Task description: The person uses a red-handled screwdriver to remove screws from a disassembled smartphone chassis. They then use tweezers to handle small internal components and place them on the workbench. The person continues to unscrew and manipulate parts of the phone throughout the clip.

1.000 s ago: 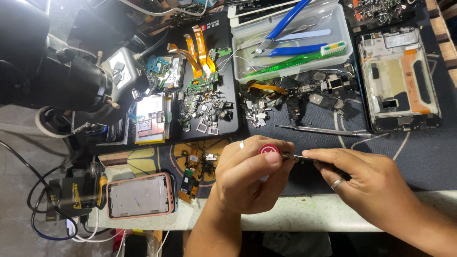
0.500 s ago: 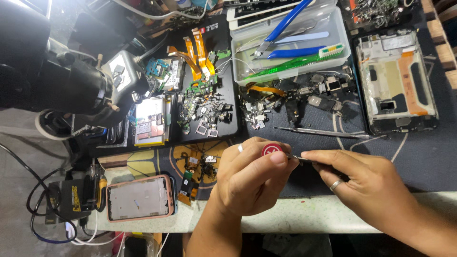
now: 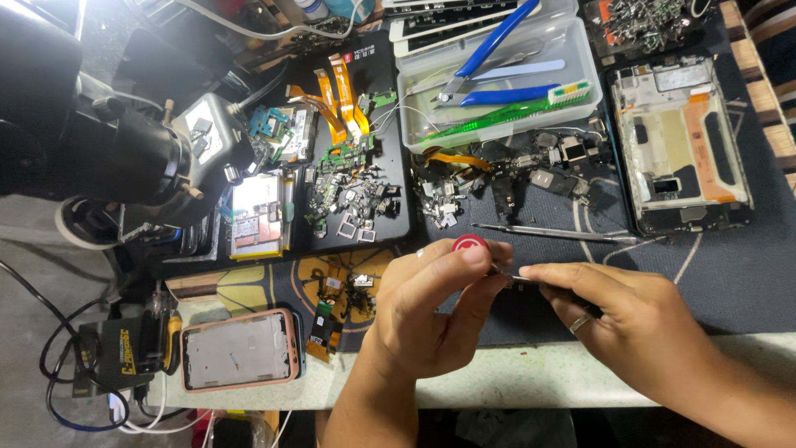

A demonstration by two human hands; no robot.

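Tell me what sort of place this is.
Most likely a phone repair bench. An opened phone frame lies on the dark mat, loose small parts are heaped on a black tray, and a microscope stands beside. The left hand and right hand work a tiny part with a thin tool.

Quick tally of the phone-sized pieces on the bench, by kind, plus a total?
Bare phone frames: 2, a pink-edged frame and a large open frame
Open phone with exposed board: 1
Total: 3

A phone repair workshop is being shown: a microscope (image 3: 91,141), loose circuit parts (image 3: 352,199) and a stripped phone frame (image 3: 680,145) are being kept on the bench.
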